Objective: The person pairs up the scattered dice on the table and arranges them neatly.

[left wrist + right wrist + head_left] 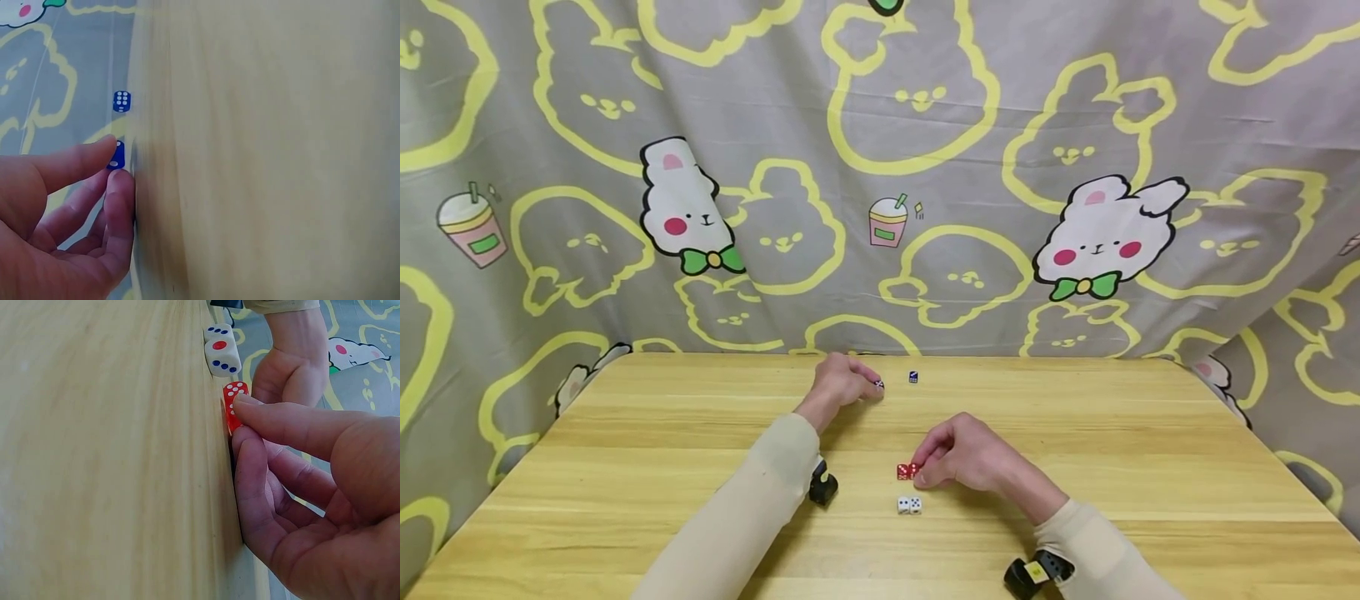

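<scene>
At the far side of the table, my left hand (841, 385) pinches a blue die (117, 156) with white dots between thumb and fingertips. A second blue die (913, 377) stands a short way to its right, apart from it. Nearer to me, my right hand (970, 454) pinches a red die (913, 470) from the right side, thumb and fingertips on it. Another red die (902, 472) sits close against its left. Just in front of the red pair, two white dice (909, 505) lie side by side on the wood. Fingers partly hide both pinched dice.
The wooden table (625, 467) ends at a patterned grey curtain (790, 108) hanging behind it and around its sides. Black wrist cameras hang at both cuffs, the left one (823, 486) over the table's middle and the right one (1026, 577) near the front.
</scene>
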`<state>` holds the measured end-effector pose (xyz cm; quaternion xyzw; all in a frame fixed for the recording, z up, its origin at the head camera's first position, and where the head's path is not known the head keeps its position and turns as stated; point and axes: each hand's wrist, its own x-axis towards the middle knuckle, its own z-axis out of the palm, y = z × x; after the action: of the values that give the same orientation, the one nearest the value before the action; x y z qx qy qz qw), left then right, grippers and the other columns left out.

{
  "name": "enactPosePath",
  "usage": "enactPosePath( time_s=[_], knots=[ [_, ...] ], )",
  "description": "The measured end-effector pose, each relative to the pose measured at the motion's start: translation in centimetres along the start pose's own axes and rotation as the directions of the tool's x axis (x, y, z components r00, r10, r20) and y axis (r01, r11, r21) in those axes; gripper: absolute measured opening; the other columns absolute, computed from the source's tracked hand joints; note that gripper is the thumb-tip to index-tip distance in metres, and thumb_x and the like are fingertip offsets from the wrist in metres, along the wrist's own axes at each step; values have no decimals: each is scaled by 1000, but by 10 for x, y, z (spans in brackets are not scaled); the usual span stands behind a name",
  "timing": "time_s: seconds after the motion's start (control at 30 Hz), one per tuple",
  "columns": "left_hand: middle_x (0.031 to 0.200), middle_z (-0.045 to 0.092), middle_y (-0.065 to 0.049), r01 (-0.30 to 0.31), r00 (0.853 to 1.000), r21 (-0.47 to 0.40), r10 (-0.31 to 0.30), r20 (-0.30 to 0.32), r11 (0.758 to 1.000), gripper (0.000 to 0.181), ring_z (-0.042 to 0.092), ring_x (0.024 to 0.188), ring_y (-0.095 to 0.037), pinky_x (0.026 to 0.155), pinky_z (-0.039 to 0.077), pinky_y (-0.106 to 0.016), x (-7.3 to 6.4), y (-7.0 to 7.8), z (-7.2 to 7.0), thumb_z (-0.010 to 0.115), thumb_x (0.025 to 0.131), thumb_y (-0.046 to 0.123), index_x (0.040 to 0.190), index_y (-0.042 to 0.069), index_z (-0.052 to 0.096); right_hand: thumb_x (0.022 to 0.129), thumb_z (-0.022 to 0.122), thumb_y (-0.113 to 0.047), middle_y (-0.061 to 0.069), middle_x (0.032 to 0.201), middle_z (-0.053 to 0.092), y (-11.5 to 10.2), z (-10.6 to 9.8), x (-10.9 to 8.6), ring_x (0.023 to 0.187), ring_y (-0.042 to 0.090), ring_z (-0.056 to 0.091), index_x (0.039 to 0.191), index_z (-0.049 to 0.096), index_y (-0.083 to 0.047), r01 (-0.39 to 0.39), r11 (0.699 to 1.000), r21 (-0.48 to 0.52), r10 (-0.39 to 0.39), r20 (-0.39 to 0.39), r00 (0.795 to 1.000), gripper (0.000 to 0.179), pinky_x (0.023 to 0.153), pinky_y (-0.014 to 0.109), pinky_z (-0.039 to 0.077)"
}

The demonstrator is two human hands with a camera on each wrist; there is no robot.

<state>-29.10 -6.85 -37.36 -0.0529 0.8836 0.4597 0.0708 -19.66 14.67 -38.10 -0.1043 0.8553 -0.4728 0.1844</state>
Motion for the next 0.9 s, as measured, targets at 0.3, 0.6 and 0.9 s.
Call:
enactPosePath(
  time_s=[0.3,0.6,0.9],
  knots=[
    [98,81,-4,-9,996,-6,10,87,1000,14,68,91,-18,98,50,-37,-7,1,1,94,79,14,90,13,85,77,92,-5,3,79,73,0,-1,0,74,13,61,90,80,-7,14,1000,-5,-14,5,1000,18,65,26,50],
    [103,80,-2,-25,989,-12,27,142,1000,14,65,84,-17,80,48,-27,-18,3,1,94,78,11,89,15,86,77,91,-5,3,80,74,0,-1,1,74,13,62,91,80,-6,18,1000,4,-18,10,1000,18,65,25,50],
    [99,80,-1,-40,983,-5,40,177,999,15,65,82,-17,77,48,-26,-27,2,1,94,78,11,90,14,85,78,91,-5,3,80,74,0,-1,0,75,13,61,92,80,-6,17,1000,8,-17,13,1000,18,65,25,50]
  ],
)
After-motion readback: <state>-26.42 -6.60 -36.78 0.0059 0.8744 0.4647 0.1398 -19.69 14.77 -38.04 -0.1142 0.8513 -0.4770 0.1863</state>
